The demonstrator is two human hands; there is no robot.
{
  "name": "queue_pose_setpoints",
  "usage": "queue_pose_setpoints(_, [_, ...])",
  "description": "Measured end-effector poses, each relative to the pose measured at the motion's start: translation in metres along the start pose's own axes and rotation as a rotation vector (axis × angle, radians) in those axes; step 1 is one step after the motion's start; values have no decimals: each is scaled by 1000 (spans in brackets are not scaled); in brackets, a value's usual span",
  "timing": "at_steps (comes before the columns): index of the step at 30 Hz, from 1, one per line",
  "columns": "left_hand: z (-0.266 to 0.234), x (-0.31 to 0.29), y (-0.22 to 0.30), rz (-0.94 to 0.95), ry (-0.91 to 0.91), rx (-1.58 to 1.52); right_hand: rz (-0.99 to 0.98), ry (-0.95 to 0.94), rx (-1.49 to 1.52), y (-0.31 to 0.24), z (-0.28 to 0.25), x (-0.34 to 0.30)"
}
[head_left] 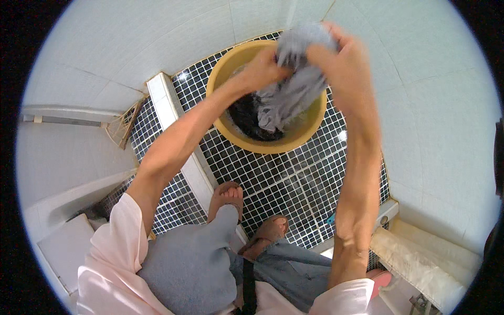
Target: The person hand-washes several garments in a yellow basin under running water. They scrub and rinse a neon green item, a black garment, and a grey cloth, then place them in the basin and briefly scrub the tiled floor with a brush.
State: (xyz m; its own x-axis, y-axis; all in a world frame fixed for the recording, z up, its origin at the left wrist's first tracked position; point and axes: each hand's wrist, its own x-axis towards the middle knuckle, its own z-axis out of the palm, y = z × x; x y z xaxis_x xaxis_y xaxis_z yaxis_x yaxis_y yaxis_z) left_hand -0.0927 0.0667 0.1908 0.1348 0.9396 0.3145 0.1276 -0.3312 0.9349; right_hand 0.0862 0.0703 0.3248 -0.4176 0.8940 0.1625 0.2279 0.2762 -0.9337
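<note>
A wet grey cloth or garment (302, 86) hangs bunched between my hands over a round yellow basin (239, 140). My left hand (264, 71) grips its left side, fingers closed round the fabric. Higher up on the right, my right hand (338, 58) is closed on the upper part and is slightly blurred. The cloth's lower end droops into the basin. Dark cloth (249, 116) lies in the water there, partly covered by the grey fabric. The exact kind of garment cannot be made out.
The basin stands on a dark mosaic-tiled floor (273, 181) between pale tiled walls (420, 105). A white raised curb (191, 163) runs along its left. My sandalled feet (228, 197) are below it. A folded cream curtain or sheet (415, 252) is at the lower right.
</note>
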Motion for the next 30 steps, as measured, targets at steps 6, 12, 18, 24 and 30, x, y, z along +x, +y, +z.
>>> queue_pose_setpoints(6, [-53,45,129,15,24,-117,-211,127,428,-120,-7,13])
queue_pose_setpoints(12, [-45,41,77,2,141,190,-167,226,398,-37,3,14])
queue_pose_setpoints(18, [1,-15,-76,-162,27,341,56,312,-230,154,43,-22])
queue_pose_setpoints(24, [39,-85,-148,-82,-323,1131,459,-135,-836,215,90,-64])
queue_pose_setpoints(30, [30,-66,-157,-118,-416,1143,366,-9,-941,259,123,-59])
